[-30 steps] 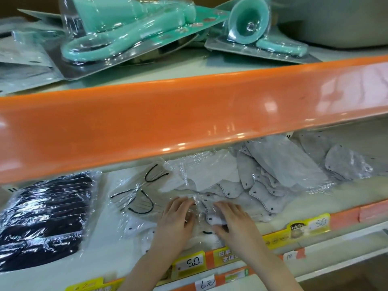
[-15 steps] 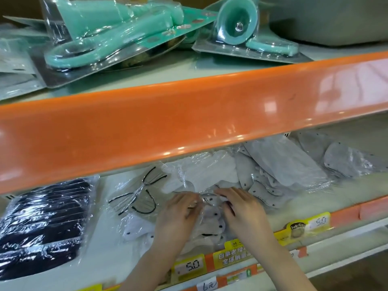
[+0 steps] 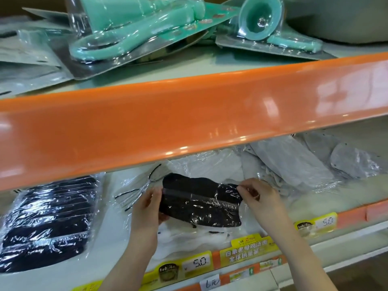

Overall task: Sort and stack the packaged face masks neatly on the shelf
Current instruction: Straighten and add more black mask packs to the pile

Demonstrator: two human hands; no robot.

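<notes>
Under the glossy orange front rail of the upper shelf [image 3: 189, 122], both hands hold one black face-mask pack in clear crinkled plastic [image 3: 199, 203] just above the heap of white masks in clear wrap [image 3: 189, 238]: the left hand [image 3: 147, 215] is closed on its left end, thumb on top, and the right hand [image 3: 260, 196] pinches its upper right corner. Below the rail's left end lies a stack of black masks in clear film [image 3: 48, 219], apart from the held pack, and below its right end grey masks in clear bags [image 3: 304, 164] lie loosely piled. Above the rail rest mint-green plastic tools in blister packs [image 3: 130, 32].
</notes>
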